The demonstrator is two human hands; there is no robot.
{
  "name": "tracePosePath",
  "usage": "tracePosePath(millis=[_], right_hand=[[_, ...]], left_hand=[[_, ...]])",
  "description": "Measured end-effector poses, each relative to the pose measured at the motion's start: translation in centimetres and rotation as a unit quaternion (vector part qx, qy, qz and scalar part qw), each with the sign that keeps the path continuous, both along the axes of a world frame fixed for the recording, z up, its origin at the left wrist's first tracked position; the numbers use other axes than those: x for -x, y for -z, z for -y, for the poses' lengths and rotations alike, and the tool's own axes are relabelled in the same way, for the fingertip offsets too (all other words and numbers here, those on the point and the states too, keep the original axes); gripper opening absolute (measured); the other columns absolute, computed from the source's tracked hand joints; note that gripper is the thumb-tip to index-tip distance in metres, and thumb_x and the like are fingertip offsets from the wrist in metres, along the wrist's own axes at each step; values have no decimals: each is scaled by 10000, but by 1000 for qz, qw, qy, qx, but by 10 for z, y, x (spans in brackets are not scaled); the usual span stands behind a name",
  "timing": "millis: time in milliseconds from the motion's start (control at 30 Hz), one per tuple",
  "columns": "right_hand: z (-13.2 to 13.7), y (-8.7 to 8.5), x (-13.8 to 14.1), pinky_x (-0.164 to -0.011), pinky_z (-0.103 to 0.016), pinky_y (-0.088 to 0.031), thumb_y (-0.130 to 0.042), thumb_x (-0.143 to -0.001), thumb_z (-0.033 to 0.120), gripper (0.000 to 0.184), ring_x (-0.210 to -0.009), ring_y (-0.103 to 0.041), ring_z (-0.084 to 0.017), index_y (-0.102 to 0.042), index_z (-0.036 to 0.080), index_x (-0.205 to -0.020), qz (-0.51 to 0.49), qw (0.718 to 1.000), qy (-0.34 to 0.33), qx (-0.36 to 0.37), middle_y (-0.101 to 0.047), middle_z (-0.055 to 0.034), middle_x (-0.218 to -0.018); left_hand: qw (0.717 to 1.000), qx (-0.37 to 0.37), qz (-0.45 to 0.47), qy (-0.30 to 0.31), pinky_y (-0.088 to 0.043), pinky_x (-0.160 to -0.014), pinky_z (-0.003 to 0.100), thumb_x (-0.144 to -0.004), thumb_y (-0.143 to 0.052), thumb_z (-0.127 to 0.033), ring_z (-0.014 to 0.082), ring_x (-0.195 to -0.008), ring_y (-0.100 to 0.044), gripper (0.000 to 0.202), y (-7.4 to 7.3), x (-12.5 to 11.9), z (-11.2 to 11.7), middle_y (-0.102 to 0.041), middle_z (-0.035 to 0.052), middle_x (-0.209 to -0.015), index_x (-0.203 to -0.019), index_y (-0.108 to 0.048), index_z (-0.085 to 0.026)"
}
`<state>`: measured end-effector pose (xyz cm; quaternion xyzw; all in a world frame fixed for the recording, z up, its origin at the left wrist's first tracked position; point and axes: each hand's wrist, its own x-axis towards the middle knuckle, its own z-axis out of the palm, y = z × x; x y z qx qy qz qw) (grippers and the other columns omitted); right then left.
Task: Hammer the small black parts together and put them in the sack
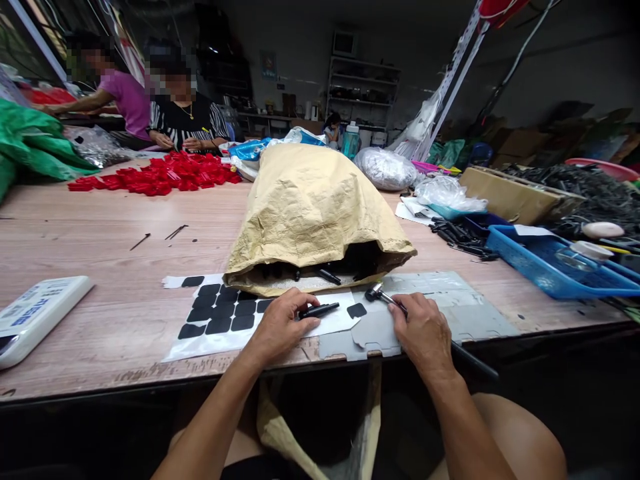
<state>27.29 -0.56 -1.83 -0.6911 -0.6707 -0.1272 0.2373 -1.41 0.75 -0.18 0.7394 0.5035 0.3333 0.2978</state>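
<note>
My left hand (281, 325) is closed around a slim black plastic part (320, 310), pressing it on a white backing sheet (215, 333) that carries several black adhesive pads (220, 310). One loose black pad (357, 310) lies just right of the part. My right hand (423, 331) grips a small metal-headed hammer (376, 293), its head resting on a grey metal plate (450, 310); its dark handle runs back under my wrist. Just behind both hands a tan paper sack (313, 207) lies open, with more black parts inside its mouth.
A white scale (35, 317) sits at the left edge. Blue trays (550, 263) and loose black parts (460, 237) stand at right beside a cardboard box (515, 193). Two people sit at the far left behind a pile of red pieces (160, 175).
</note>
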Motion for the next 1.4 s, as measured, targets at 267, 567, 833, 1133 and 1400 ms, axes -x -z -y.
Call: tracePosePath(millis=[267, 567, 833, 1133, 1400], right_hand=[[24, -22, 25, -853, -314, -472, -475, -979, 290, 206, -947, -615, -192, -650, 219, -1061, -196, 971, -127, -53, -657, -60, -1001], [44, -26, 79, -834, -292, -515, -441, -995, 214, 324, -910, -635, -170, -631, 246, -1255, -217, 942, -257, -9, -661, -58, -990], [46, -20, 94, -758, -258, -514, -407, -991, 154, 395, -813, -623, -151, -627, 272, -1297, -152, 955, -255, -14, -632, -46, -901], [46, -24, 80, -811, -278, -526, -439, -985, 169, 384, -862, -638, -160, -629, 275, -1301, -181, 955, -229, -62, -656, -53, -943], [40, -21, 67, -805, -274, -512, -449, -991, 232, 344, -858, -650, -161, -657, 270, -1262, -176, 965, -185, -59, -677, -50, -959]], left_hand=[[1000, 19, 6, -6, -427, -759, 298, -762, -735, -273, 185, -860, -587, 197, -1, -1, 3, -678, 13, -931, -951, -732, -216], [1000, -2, -12, 2, -416, -752, 289, -791, -701, -259, 175, -841, -567, 143, 2, -1, 2, -605, 1, -863, -921, -754, -233], [1000, -17, -12, 16, -392, -701, 278, -799, -701, -238, 161, -785, -546, 43, 1, -1, 1, -578, -6, -799, -798, -729, -206], [1000, -4, -21, -1, -417, -732, 291, -788, -689, -256, 179, -819, -565, 145, 2, -2, 1, -612, 8, -846, -913, -757, -228], [1000, 0, -22, -5, -427, -738, 300, -794, -681, -280, 184, -829, -572, 161, 0, -3, 2, -629, 16, -867, -926, -755, -225]])
